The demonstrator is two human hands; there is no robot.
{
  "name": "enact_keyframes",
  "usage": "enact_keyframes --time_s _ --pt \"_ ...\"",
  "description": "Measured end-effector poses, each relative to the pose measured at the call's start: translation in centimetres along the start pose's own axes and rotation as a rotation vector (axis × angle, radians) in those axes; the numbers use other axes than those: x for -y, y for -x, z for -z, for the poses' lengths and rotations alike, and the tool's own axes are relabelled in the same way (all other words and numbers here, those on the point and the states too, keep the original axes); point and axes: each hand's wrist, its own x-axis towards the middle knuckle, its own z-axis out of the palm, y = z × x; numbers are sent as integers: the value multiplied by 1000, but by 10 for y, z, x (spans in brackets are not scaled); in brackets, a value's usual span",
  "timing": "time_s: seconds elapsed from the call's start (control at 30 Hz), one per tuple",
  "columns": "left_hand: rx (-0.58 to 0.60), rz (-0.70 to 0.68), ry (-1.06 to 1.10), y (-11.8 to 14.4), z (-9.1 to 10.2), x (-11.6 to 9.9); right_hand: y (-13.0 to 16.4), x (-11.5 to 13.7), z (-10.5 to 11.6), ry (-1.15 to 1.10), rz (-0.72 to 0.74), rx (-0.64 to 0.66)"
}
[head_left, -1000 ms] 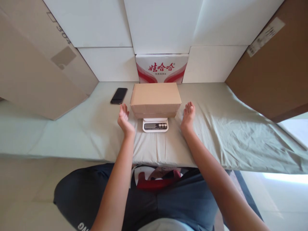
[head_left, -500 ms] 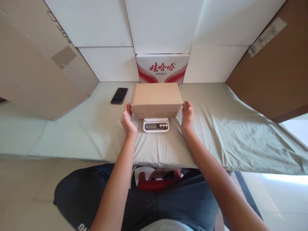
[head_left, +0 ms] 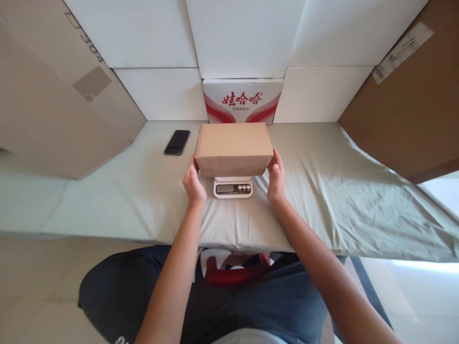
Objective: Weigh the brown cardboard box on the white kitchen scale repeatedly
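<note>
A closed brown cardboard box [head_left: 234, 141] rests on a white kitchen scale [head_left: 233, 194] in the middle of the cloth. The scale's buttons and dark panel show in front; its platform is mostly hidden beneath the box. My left hand [head_left: 193, 184] presses against the box's left side, its fingertips partly hidden behind the edge. On the right side, my right hand [head_left: 277, 179] holds the box with the thumb toward the front and fingers along the side. Between them the two hands grip the box while it sits on the scale.
A black phone [head_left: 177, 142] lies left of the box on the pale green cloth [head_left: 143, 191]. Behind stands a white carton with red lettering [head_left: 242, 101], among white panels. Large brown cartons flank the surface at left [head_left: 53, 95] and right [head_left: 405, 105].
Both hands have closed in from beside the box and now touch its sides, the right fingers no longer spread away from it. The box and scale stay in place.
</note>
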Motion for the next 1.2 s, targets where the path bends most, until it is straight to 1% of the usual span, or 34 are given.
enact_keyframes --time_s 0.1,0.17,0.27,0.4,0.47,0.53,0.6,0.67,0.77,0.83,0.9,0.97,1.03,1.2 --pt "26 -12 -57 2 3 2 4 11 -4 56 41 84" --pt "52 -27 -82 4 4 3 7 17 -8 99 70 114" --pt "68 -13 -82 5 3 6 14 23 -16 126 85 101" --pt "43 92 -60 -2 1 4 16 23 -23 65 85 63" --pt "90 82 -44 -11 -2 -3 7 23 -24 47 111 54" --pt "163 25 -22 -23 -6 -13 -9 22 -26 55 140 46" --pt "220 -31 7 -39 -16 -21 -32 20 -29 69 162 29" --pt "249 -61 46 -60 -30 -23 -57 16 -34 67 184 -7" --pt "257 -47 104 -88 -55 -10 -87 3 -46 61 194 -58" --pt "233 27 138 -98 -68 5 -98 -8 -53 27 166 -92" --pt "179 131 176 -99 -76 19 -104 -19 -58 -34 118 -122" --pt "128 222 210 -95 -80 29 -105 -28 -58 -101 70 -147" --pt "114 273 230 -90 -81 35 -107 -37 -55 -151 30 -163" --pt "119 329 204 -89 -81 34 -111 -54 -47 -177 -46 -170"
